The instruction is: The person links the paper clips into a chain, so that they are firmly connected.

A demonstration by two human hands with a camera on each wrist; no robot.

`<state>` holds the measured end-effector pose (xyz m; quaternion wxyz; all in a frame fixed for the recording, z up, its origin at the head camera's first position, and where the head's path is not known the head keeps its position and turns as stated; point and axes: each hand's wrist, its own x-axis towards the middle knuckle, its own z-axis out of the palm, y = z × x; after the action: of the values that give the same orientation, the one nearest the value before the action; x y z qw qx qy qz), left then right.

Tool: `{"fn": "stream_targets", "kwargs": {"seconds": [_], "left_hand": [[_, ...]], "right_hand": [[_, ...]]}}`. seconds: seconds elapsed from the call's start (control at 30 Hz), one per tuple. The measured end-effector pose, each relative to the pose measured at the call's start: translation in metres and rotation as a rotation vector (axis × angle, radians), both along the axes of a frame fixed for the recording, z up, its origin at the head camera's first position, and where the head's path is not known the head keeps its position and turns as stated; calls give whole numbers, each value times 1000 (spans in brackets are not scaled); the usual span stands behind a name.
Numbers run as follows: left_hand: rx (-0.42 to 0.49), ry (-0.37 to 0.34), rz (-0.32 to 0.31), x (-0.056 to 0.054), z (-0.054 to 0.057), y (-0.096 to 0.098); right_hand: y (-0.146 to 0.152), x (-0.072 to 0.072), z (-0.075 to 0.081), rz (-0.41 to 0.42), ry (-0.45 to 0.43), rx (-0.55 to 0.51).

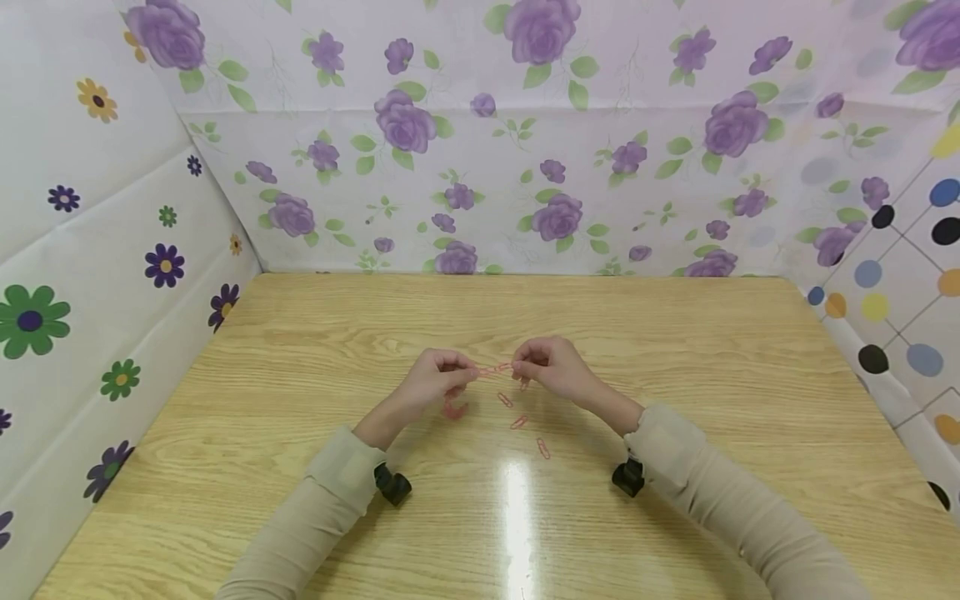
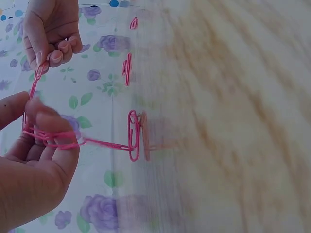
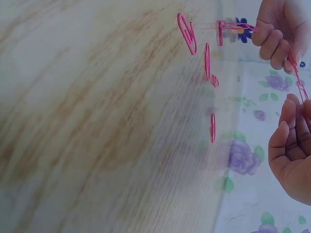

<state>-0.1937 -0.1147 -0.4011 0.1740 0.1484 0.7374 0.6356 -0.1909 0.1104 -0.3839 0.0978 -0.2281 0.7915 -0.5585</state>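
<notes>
Between thumb and fingers, my left hand (image 1: 438,382) pinches a chain of pink paper clips (image 2: 104,144). Part of that chain trails below the hand, and its lower clip (image 2: 133,136) touches the tabletop. Opposite it, my right hand (image 1: 558,367) pinches a pink paper clip (image 2: 39,73) at the other end of the short stretch (image 1: 495,369) between the hands. Whether that clip is fully linked I cannot tell. Loose pink paper clips lie below the hands: one clip (image 1: 506,400), a second clip (image 1: 519,422) and a nearer clip (image 1: 543,448). Another loose clip (image 3: 213,127) lies near my right hand.
The wooden table (image 1: 337,317) carries a bright light reflection (image 1: 517,525) toward its front. A purple-flowered cloth (image 1: 480,167) hangs behind the back edge. Patterned cloths flank the table at left (image 1: 135,333) and right (image 1: 885,333).
</notes>
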Motion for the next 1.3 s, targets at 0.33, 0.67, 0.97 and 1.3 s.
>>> {"fn": "stream_targets", "kwargs": {"seconds": [0.33, 0.67, 0.97, 1.3], "left_hand": [[151, -111, -17, -1, 0, 0], [263, -194, -29, 0, 1, 0], [148, -110, -38, -1, -2, 1], [-36, 73, -8, -1, -5, 6]], "right_hand": [[-6, 12, 15, 4, 36, 46], [-13, 16, 21, 19, 60, 57], [-14, 17, 21, 7, 40, 65], [-13, 6, 4, 7, 55, 74]]}}
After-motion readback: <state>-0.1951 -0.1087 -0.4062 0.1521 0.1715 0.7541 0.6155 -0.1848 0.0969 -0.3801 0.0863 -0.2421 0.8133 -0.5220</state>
